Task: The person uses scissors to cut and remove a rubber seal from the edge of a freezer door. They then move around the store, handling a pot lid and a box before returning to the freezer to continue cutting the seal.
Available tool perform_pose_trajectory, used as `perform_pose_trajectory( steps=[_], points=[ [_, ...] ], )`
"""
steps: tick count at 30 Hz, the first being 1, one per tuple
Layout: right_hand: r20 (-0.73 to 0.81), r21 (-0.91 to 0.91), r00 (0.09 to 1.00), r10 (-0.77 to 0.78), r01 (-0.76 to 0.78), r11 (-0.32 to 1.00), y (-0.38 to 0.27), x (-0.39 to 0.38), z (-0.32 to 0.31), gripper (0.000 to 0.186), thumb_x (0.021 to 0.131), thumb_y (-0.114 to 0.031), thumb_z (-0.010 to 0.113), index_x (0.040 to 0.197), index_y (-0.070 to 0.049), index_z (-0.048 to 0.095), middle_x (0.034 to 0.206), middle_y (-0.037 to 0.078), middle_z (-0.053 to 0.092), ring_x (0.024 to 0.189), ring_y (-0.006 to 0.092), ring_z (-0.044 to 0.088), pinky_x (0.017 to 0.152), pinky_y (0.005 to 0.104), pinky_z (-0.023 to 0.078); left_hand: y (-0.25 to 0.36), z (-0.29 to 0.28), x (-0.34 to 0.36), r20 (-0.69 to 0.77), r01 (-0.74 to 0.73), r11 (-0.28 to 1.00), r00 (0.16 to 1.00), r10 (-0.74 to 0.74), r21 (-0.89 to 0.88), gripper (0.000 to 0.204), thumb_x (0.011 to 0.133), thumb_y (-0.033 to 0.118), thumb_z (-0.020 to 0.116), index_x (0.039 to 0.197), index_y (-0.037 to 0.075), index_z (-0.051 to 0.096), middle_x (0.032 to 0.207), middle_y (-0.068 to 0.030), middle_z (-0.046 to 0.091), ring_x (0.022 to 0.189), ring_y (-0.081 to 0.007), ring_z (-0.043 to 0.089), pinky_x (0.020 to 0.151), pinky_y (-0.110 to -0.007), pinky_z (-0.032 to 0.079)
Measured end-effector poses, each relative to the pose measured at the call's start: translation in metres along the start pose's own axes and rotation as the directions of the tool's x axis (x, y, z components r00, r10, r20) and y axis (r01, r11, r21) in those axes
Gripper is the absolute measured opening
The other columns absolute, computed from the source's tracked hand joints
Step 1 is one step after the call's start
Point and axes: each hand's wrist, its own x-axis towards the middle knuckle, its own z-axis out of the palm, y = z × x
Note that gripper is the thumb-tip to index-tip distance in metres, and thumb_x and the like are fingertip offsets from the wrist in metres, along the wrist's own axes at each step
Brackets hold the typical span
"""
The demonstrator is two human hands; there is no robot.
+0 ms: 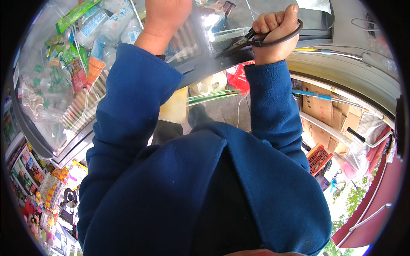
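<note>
The right hand (pixel 275 36) is closed in a tight fist around the dark loop handles of a pair of scissors (pixel 260 38), thumb on top. The blades run leftward from the fist toward the edge of the glass lid (pixel 205 47) of a chest freezer (pixel 68 141); their tips are lost in glare, so I cannot tell whether they are parted or what they touch.

The left hand (pixel 164 19) is raised well to the left of the scissors, pressed flat against or gripping the lid. Its fingers run out of the top of the view, so how far they are curled cannot be told. Both forearms are in blue fleece sleeves (pixel 132 98).

Under the glass, left of the left hand, lie frozen packets (pixel 64 59) in green, red and white wrappers. Below the scissor hand sit cardboard boxes (pixel 324 111) and a red plastic bag (pixel 239 79).

By my reading, the step in hand is a cut at the lid's edge, with the left hand steadying. The next move seems to call for keeping the blades square to whatever is between them and the left fingers clear of the tips.
</note>
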Motion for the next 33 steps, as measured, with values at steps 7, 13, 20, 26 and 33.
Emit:
perform_pose_trajectory(
  steps=[7, 13, 20, 26, 33],
  points=[
    [-0.007, -0.025, 0.996, -0.091, 0.091, 0.996, -0.003, -0.003, 0.001, 0.048, 0.093, -0.043, 0.048, 0.058, -0.018, 0.027, 0.046, -0.004, 0.02, 0.04, 0.0109, 0.024, 0.041, 0.0269, 0.025, 0.004, -0.001, -0.001, 0.031, 0.061, 0.997, 0.998, -0.059, -0.052, 0.031, 0.094, 0.028, 0.054, 0.074, 0.005, 0.056, 0.062, 0.0055, 0.047, 0.058, -0.0033, 0.041, 0.052, -0.021, 0.032],
    [-0.005, -0.01, 0.994, -0.11, 0.11, 0.994, -0.011, -0.006, 0.004, 0.049, 0.094, -0.043, 0.045, 0.057, -0.017, 0.027, 0.046, -0.003, 0.024, 0.04, 0.0114, 0.025, 0.041, 0.0265, 0.024, 0.002, 0.0, 0.0, 0.034, 0.06, 0.993, 0.998, -0.057, -0.098, 0.031, 0.095, 0.027, 0.054, 0.072, 0.006, 0.055, 0.062, 0.0057, 0.046, 0.057, -0.0032, 0.04, 0.051, -0.021, 0.032],
    [-0.047, -0.033, 0.999, -0.016, 0.015, 0.999, -0.002, -0.009, -0.001, 0.05, 0.092, -0.045, 0.049, 0.059, -0.017, 0.027, 0.046, -0.003, 0.021, 0.04, 0.0115, 0.025, 0.041, 0.0274, 0.026, 0.003, -0.001, 0.0, 0.039, 0.043, 0.995, 0.998, -0.039, -0.086, 0.031, 0.095, 0.026, 0.054, 0.072, 0.006, 0.054, 0.062, 0.0054, 0.046, 0.056, -0.0038, 0.04, 0.051, -0.021, 0.032],
    [-0.098, 0.058, 0.995, -0.027, 0.033, 0.998, -0.003, -0.013, -0.002, 0.046, 0.093, -0.043, 0.049, 0.06, -0.017, 0.031, 0.047, -0.004, 0.023, 0.04, 0.0106, 0.027, 0.042, 0.0255, 0.028, 0.004, -0.002, -0.001, 0.043, 0.053, 0.997, 0.998, -0.05, -0.061, 0.029, 0.095, 0.026, 0.054, 0.075, 0.006, 0.057, 0.062, 0.0055, 0.047, 0.057, -0.0035, 0.041, 0.051, -0.021, 0.032],
    [-0.055, 0.038, 0.985, -0.166, 0.169, 0.985, -0.004, -0.007, -0.015, 0.051, 0.094, -0.047, 0.045, 0.057, -0.016, 0.026, 0.049, -0.003, 0.021, 0.042, 0.0118, 0.027, 0.041, 0.0278, 0.027, -0.004, 0.0, -0.001, 0.026, 0.072, 0.987, 0.997, -0.069, -0.143, 0.028, 0.094, 0.028, 0.054, 0.08, 0.005, 0.059, 0.064, 0.0056, 0.05, 0.057, -0.0022, 0.042, 0.051, -0.019, 0.032]
  ],
)
